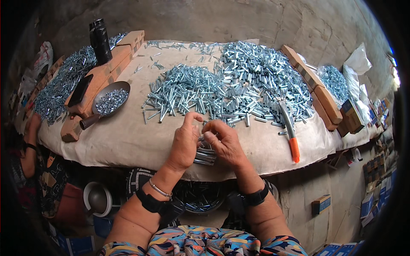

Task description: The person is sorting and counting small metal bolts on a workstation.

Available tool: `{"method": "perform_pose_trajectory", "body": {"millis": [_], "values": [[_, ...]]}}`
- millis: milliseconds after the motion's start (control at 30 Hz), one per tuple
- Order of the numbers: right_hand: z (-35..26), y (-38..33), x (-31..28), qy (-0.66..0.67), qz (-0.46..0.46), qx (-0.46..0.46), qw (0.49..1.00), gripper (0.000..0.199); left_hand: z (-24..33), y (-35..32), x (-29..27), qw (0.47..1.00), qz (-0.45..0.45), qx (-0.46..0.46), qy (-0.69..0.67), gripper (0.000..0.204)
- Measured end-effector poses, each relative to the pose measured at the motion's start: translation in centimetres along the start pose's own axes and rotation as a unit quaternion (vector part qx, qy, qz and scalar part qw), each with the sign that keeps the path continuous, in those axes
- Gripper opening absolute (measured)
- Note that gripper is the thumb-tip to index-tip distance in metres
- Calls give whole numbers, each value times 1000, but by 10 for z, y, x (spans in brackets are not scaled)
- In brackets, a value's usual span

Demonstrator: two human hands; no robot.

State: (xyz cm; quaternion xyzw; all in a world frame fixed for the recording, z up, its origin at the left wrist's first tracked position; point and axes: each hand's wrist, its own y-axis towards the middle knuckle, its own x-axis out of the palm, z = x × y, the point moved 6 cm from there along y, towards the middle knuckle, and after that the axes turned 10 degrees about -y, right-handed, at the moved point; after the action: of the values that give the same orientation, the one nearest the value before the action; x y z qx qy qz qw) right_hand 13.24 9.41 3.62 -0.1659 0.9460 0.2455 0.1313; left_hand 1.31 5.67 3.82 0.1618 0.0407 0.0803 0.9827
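Left hand (185, 143) and right hand (225, 143) close together at the near edge of the table, both gripping one bunch of shiny metal pins (205, 154), fingers curled round it, left thumb up. Bunch of pins just over the table's near edge, between both palms, ends sticking out below. Black watch-like band on each wrist, plus a thin silver bangle (160, 188) on the left one. Under it all, a big table with a pale cloth (128, 141) on top. On the cloth, a very big heap of short silver tubes (260, 77) at the far right, touching a smaller heap of long silver bolts (183, 91) beside it. A scoop with an orange handle (289, 128) lying on the edge of the tube heap. To the left, a round metal pan (110, 99) with a small pile of tiny silver nuts inside. Beside the pan, a flat black phone (80, 90) on brown cardboard boxes (113, 62), and a tall black bottle (100, 40) standing behind. More silver bits in a long heap at the far left (64, 81). Below the table, between the arms, a round bowl (200, 200) holding finished silver pieces. Another person's arm (30, 145) at the left edge.
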Motion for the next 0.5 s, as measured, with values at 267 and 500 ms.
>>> {"method": "perform_pose_trajectory", "body": {"millis": [267, 500], "values": [[3, -1, 6, 30, -16, 17, 999, 22, -8, 0, -1, 999, 18, -30, -39, 12], [18, -3, 10, 81, -64, 83, 991, 16, -6, 0, -7, 998, 36, -40, -46, 14]]}}
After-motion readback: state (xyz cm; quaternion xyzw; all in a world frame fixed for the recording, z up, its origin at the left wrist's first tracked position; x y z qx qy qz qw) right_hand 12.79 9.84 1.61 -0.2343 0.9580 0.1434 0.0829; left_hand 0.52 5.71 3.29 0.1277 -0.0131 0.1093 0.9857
